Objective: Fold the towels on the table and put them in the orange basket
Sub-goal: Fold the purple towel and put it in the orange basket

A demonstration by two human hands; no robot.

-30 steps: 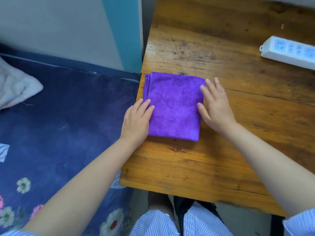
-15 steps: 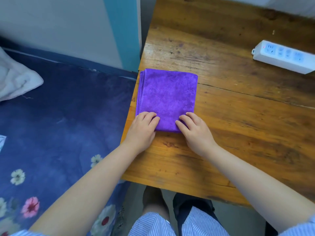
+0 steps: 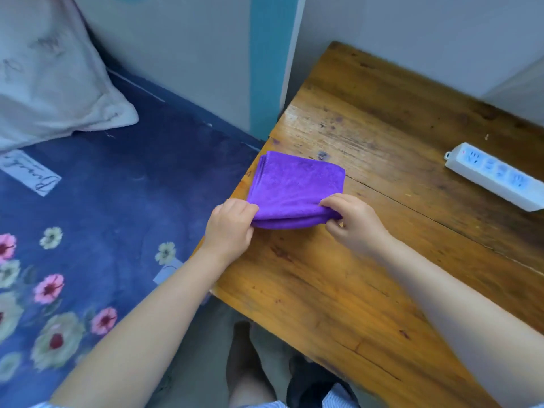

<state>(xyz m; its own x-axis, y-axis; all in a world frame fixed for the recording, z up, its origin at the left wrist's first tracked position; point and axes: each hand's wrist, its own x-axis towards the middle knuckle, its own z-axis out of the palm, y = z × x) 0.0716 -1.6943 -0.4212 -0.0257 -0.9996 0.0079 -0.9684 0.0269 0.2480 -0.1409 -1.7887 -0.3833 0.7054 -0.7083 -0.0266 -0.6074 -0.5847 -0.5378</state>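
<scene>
A worn wooden table (image 3: 368, 260) is standing against a pale grey wall (image 3: 412, 33), its planks showing dark stains and a long seam running across the top. A white power strip (image 3: 493, 176) is lying on the table near its right edge. A teal vertical band (image 3: 269, 63) is running down the wall beside the table's corner. To the left, a dark blue flowered bedspread (image 3: 103, 216) is spreading out, with a white pillow (image 3: 50, 78) resting at its top. Soft, even light is falling across everything.

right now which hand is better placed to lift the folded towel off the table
Neither clearly: the left hand and right hand each pinch a near corner of the purple towel. The basket is out of view, so use both.
</scene>
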